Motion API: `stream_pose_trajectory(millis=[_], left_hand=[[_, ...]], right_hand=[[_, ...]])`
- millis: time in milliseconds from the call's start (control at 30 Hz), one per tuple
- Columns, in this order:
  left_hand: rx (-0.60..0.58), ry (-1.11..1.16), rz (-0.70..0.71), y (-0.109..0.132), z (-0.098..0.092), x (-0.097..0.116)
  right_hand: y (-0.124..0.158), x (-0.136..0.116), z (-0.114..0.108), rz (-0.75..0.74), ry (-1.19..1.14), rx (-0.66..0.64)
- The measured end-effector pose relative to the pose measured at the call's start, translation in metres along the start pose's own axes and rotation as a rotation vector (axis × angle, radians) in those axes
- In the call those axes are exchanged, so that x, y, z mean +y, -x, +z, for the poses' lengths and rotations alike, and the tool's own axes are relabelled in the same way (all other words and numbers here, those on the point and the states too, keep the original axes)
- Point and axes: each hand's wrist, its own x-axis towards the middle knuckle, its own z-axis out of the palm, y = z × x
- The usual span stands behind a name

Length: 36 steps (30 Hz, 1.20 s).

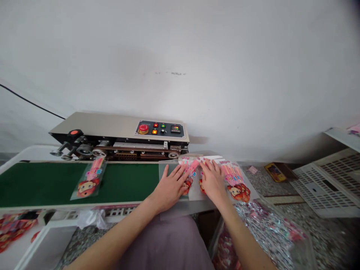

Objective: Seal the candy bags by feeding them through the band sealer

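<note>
My left hand lies flat with fingers spread on a clear plastic packet at the right end of the green conveyor belt. The packet has a pink header and a red-haired cartoon face. Close beside it, my right hand rests flat on a similar packet, its fingers covering the upper part. To the right of that hand, several overlapping packets lie fanned out. Another packet sits on the belt farther left, below the rollers of the band sealing machine.
The machine's lit control panel faces me. A large clear bag of shiny packets stands at lower right. White slatted crates and a small box are on the right. A white tray with packets is at lower left.
</note>
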Motion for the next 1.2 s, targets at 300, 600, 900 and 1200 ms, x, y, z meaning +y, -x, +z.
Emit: stream_pose_trajectory(millis=[300, 600, 900, 1200], left_hand=[[0.013, 0.055, 0.011, 0.012, 0.0, -0.001], [0.114, 0.056, 0.02, 0.025, 0.013, -0.005], [0.105, 0.115, 0.013, 0.024, 0.011, -0.001], [0.153, 0.105, 0.016, 0.02, 0.016, 0.002]], right_hand=[[-0.004, -0.015, 0.0, -0.063, -0.043, 0.068], [-0.006, -0.009, -0.01, -0.098, 0.007, 0.085], [-0.047, -0.054, -0.008, -0.169, -0.284, -0.128], [-0.049, -0.049, -0.006, -0.211, -0.338, -0.144]])
